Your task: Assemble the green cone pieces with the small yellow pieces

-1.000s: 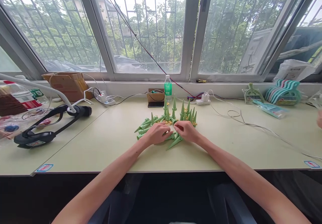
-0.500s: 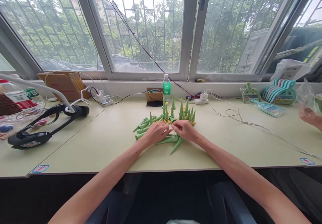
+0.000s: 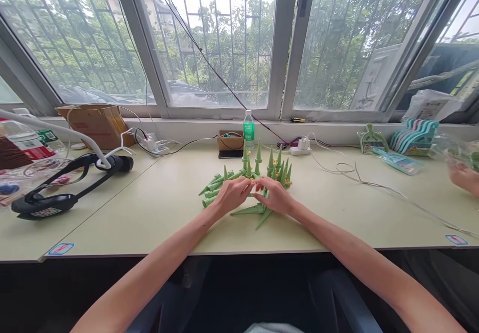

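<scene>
My left hand (image 3: 234,193) is closed, its fingertips pinched together over the pile; what they hold is hidden. Close beside it, my right hand (image 3: 276,197) has its fingers curved and its thumb apart from them, with the fingertips near those of the left. Around both hands are several green plastic cones with collars. Some, such as one green spike (image 3: 258,156), stand upright behind the hands. Others lie on their sides, including a green spike (image 3: 245,211) in front and a green tube (image 3: 208,202) at the left. Small yellow pieces (image 3: 288,183) lie among them.
Behind the cones stand a green-labelled bottle (image 3: 249,127) and a small cardboard box (image 3: 230,142). A black headset (image 3: 71,201) lies left. White cables (image 3: 359,177) cross the table (image 3: 168,228) at right, near small dustpans (image 3: 415,136). Another person's hand (image 3: 462,176) handles a clear bag.
My left fingers have drawn together into a pinch, while my right thumb has moved apart from its fingers. The other person's hand and clear bag have shifted slightly at the far right.
</scene>
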